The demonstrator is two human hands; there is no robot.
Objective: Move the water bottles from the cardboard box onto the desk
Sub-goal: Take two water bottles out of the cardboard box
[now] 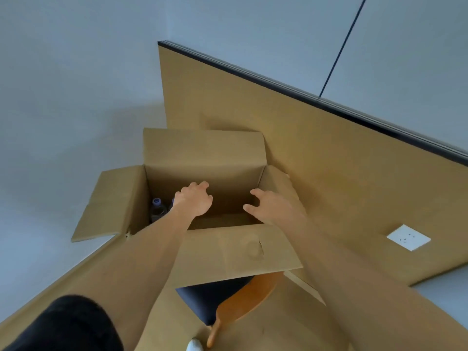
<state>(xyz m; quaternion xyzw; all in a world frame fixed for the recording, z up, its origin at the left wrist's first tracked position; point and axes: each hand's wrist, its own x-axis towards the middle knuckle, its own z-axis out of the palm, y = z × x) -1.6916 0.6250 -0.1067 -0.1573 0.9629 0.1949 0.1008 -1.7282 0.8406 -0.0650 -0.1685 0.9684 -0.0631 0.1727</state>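
An open cardboard box (pixel 202 153) stands on a chair with all its flaps folded out. Inside, in the near left corner, a clear water bottle (pixel 157 209) with a pale cap stands upright; a second cap shows just right of it, mostly hidden behind my left wrist. My left hand (pixel 193 198) hovers over the box's opening with its fingers spread and nothing in them. My right hand (pixel 268 205) reaches over the right side of the opening, fingers curled apart and holding nothing. The rest of the box's inside is dark.
The box rests on a wooden chair with a dark seat (pixel 210 297). A tan desk panel (pixel 329 160) rises behind and to the right, with a white wall socket (pixel 408 237) on it. A grey wall is on the left.
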